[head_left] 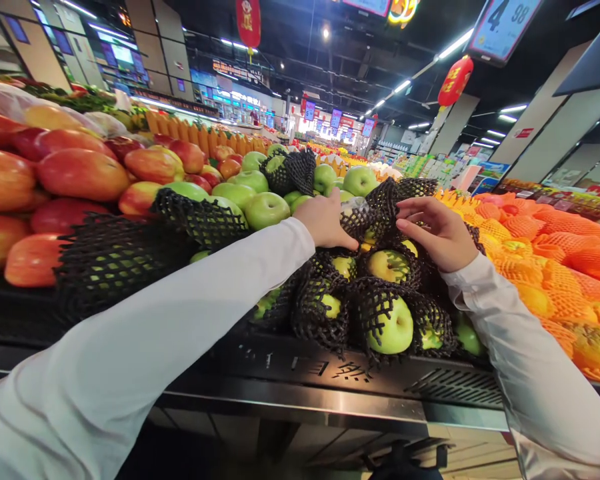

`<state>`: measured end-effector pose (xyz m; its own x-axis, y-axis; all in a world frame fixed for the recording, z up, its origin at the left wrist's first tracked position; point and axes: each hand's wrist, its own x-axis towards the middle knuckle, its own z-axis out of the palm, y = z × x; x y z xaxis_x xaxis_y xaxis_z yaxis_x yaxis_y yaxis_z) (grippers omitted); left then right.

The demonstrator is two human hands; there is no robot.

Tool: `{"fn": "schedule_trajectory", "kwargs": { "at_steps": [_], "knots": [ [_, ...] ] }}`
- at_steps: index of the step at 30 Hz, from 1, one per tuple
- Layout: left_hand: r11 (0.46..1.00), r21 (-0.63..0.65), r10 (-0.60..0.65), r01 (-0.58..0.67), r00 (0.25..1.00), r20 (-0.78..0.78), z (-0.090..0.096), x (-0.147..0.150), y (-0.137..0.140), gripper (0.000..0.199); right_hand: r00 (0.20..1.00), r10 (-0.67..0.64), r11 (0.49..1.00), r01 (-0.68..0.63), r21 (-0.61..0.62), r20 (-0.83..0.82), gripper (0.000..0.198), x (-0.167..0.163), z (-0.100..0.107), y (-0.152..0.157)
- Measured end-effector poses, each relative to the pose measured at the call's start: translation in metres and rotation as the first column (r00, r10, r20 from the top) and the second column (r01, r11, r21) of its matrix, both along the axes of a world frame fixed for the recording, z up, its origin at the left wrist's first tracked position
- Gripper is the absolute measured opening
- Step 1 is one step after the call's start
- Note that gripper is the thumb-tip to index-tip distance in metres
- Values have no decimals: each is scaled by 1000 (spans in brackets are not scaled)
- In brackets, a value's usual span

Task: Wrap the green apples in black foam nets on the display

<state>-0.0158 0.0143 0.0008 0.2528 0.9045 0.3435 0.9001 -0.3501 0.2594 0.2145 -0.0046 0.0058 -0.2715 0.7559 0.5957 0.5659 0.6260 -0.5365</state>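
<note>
My left hand (pixel 325 220) reaches over the pile of green apples, thumb spread away from the fingers, which are partly hidden. Right beside it is an apple in black foam netting with a clear patch (pixel 355 219); whether they touch I cannot tell. To the right, my right hand (pixel 440 232) is half curled with its thumb apart, its fingertips close to a black foam net (pixel 384 203). Below both hands lie several netted green apples, one (pixel 391 327) showing bare at the front. Bare green apples (pixel 267 211) sit just left of my left hand.
Red-yellow apples (pixel 83 175) are heaped on the left, with a large black net (pixel 115 260) in front. Oranges in orange foam nets (pixel 555 260) fill the right side. A dark metal ledge (pixel 300 373) edges the display. Price signs (pixel 503 27) hang overhead.
</note>
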Motion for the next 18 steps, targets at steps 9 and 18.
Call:
{"fn": "schedule_trajectory", "kwargs": {
  "at_steps": [9,18],
  "knots": [
    [862,394,-359,319,933,28,14,1,-16,98,989,69,995,-78,62,132,88,-6,2,-16],
    [770,311,-560,557,824,-89,12,10,-26,90,977,158,972,-178,152,141,93,-9,-3,-9]
  ]
}}
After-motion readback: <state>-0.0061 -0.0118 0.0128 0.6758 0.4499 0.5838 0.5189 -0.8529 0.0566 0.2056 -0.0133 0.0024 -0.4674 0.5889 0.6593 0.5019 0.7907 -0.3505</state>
